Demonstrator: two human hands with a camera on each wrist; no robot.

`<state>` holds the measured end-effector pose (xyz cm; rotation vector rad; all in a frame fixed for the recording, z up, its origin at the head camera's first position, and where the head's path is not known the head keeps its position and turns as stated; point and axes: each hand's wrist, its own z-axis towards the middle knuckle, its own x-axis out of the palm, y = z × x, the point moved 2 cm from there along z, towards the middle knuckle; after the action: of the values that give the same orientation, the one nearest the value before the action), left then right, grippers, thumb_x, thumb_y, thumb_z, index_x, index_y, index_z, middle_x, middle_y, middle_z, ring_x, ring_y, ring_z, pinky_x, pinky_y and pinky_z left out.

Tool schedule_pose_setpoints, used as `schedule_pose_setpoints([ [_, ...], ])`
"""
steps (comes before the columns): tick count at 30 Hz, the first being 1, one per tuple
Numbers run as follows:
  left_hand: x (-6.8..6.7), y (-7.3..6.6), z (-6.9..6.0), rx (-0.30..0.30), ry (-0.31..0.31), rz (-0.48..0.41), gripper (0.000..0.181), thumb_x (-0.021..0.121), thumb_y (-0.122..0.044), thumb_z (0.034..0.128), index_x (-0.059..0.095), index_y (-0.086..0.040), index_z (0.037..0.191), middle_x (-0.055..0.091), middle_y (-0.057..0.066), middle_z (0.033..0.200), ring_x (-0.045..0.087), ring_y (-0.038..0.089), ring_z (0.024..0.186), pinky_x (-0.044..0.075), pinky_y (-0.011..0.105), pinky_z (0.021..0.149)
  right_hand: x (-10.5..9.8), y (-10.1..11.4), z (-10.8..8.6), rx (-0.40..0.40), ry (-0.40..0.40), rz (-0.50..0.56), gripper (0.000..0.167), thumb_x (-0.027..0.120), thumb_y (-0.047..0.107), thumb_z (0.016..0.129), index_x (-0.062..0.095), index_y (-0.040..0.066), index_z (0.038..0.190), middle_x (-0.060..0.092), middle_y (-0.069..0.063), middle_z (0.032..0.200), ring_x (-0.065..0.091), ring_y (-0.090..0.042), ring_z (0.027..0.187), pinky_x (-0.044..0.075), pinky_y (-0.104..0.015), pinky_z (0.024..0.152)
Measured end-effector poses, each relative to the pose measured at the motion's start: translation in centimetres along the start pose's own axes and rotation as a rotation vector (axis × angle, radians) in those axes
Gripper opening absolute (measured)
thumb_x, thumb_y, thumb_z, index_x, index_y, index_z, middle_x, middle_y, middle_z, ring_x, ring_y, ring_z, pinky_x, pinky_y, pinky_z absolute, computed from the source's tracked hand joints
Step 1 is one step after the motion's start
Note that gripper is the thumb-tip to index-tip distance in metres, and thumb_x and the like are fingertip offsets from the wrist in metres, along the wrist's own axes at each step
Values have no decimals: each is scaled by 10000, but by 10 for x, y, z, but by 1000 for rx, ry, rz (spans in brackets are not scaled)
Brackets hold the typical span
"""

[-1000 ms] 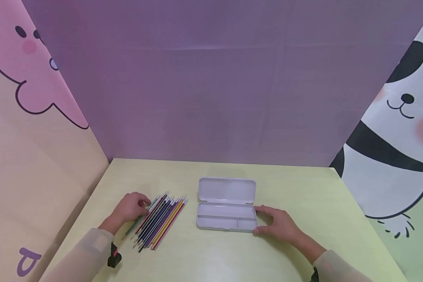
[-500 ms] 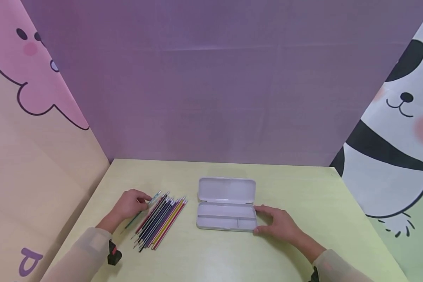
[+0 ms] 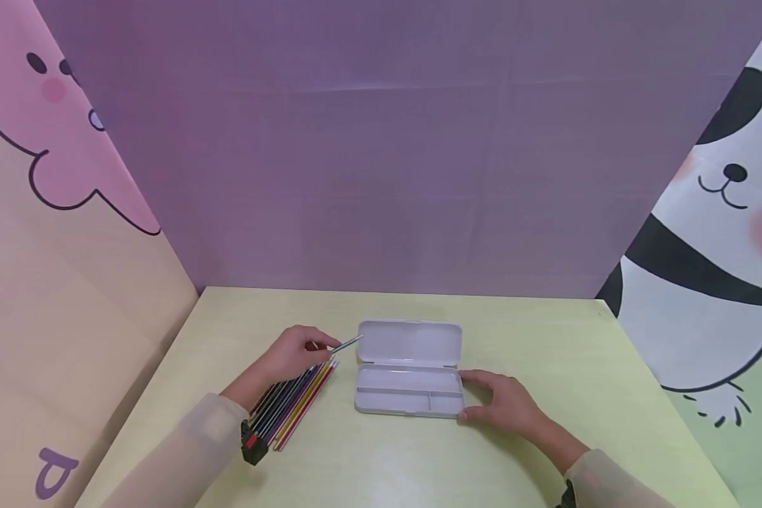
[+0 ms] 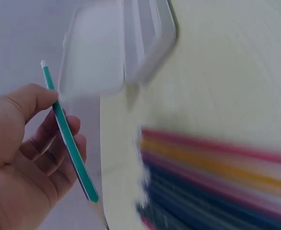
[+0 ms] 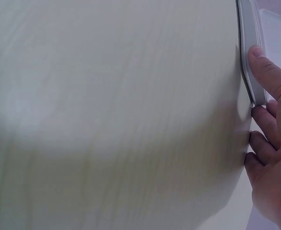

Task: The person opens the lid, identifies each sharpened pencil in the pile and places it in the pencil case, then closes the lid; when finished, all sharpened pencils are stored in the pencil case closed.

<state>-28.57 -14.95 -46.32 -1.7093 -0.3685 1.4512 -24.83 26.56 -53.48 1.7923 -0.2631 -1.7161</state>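
Note:
My left hand (image 3: pixel 292 353) pinches a teal-green pencil (image 4: pixel 69 136) between thumb and fingers, above the far end of the pencil pile. Its white end tip points up and its sharpened end down in the left wrist view. Several pencils (image 3: pixel 301 406), dark, purple, yellow and red, lie side by side on the table, partly hidden by my left forearm. To their right lies an open white pencil case (image 3: pixel 409 342), its lid folded back and its divided tray bare. My right hand (image 3: pixel 504 406) holds the right end of the case, thumb (image 5: pixel 263 67) on the front wall, fingers at the end.
The pale wood-look table (image 3: pixel 381 466) ends at a purple backdrop (image 3: pixel 381 176). Cartoon-printed panels (image 3: pixel 705 282) rise on both sides. A black wrist camera (image 3: pixel 254 448) sits beside the pencils under my left sleeve.
My left hand has lifted the teal pencil off the pile's left side and carried it rightward over the pencils toward the case. My right hand and the case have stayed put.

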Motion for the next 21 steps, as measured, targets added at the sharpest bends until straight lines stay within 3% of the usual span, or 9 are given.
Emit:
schedule_pose_setpoints([
  [6,36,-23,35,92,102,-58,208,722,-133,957,789,-105,1152,747,-16,998,596,112,839,514,252,704,0,-1,1,0,-3,17,779,936,447,678,672,184,1362,690,-71,1346,597,-378,1299,454,-577,1070],
  [12,72,-36,66,94,188,-80,162,764,-144,928,818,-134,1080,766,-46,973,632,81,838,527,261,729,0,0,0,12,-8,26,767,941,426,676,676,192,1357,692,-60,1344,601,-366,1300,456,-567,1073],
  [17,96,-43,82,149,255,-70,152,773,-124,917,821,-110,1060,759,-57,902,619,65,784,504,239,686,0,2,-1,23,-11,33,772,938,436,676,676,190,1359,692,-72,1342,603,-371,1296,460,-569,1069],
  [21,109,-46,91,180,247,-23,148,790,-120,900,819,-103,1045,738,-81,865,586,38,763,491,215,678,0,4,-3,27,-14,21,775,935,446,677,675,186,1359,696,-73,1335,612,-364,1285,468,-558,1064],
])
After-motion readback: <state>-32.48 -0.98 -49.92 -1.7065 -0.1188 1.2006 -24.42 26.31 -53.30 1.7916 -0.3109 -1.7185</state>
